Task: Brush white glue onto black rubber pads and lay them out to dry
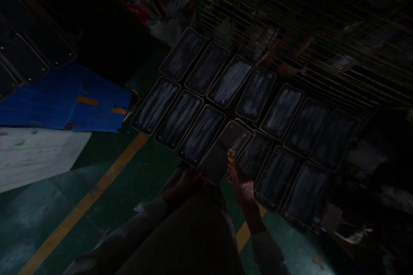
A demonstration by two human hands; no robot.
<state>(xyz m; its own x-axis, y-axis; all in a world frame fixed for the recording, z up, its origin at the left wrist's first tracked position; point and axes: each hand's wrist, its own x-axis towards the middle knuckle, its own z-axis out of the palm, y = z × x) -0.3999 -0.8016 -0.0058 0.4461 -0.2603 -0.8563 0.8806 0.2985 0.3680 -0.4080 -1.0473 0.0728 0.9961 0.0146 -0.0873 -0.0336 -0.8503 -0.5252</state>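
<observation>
The scene is very dark. My left hand [190, 179] grips the near end of a dark rounded rectangular panel [226, 150], held tilted above the floor. My right hand [242, 187] is closed round a small brush with an orange handle [231, 157], its tip touching the panel's surface. Around it, several similar panels [230, 81] streaked with white lie in two rows on the floor.
A wire rack [290, 21] stands behind the rows of panels. Blue sheet [64, 99] and a white board [32, 154] lie at left, with more dark panels [29, 47] above them. A yellow line [97, 189] crosses the green floor. Clutter lies at far right.
</observation>
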